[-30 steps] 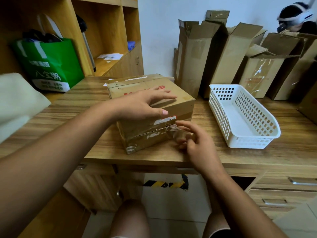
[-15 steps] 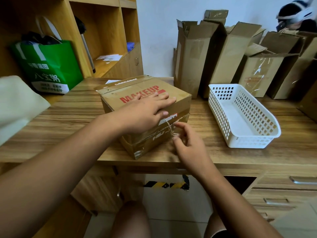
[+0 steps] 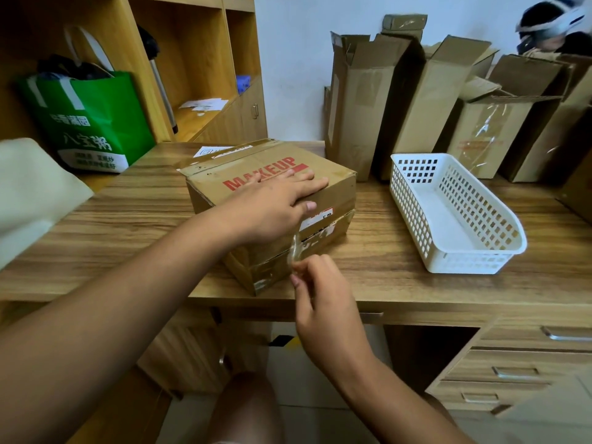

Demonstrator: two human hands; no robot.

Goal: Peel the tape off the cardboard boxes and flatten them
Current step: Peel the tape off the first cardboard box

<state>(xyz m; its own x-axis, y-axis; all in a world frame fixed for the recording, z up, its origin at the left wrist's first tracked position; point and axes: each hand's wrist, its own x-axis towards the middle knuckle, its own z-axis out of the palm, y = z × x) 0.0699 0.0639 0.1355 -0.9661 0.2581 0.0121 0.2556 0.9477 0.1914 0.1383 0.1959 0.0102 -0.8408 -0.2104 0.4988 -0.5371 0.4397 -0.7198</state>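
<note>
Nearest to the camera, the right hand (image 3: pixel 323 302) has its grip closed on the tape (image 3: pixel 294 251). Finger and thumb pinch a thin clear strip that rises from the seam on the front side of the box. The tape looks light, soft and sticky. I think it can stretch or tear into a narrow thread if it is pulled far from the cardboard. It is better to take it close to the place where it leaves the seam and to pull low along the seam.

Behind it, the cardboard box (image 3: pixel 211 181) with the red word MAKEUP stands on the table (image 3: pixel 368 270), with its near corner at the table edge. The left hand (image 3: pixel 275 206) lies flat on the top with straight fingers, and its thumb lies over the front edge. Its grip is open; it only presses. The box seems stiff but light, so it probably slides on the smooth wood when the tape is pulled. For this reason the pressing hand is useful.

To the right stands a white basket (image 3: pixel 464 261). Farther back, several tall boxes (image 3: pixel 362 107) stand upright against the wall, some with open flaps.
</note>
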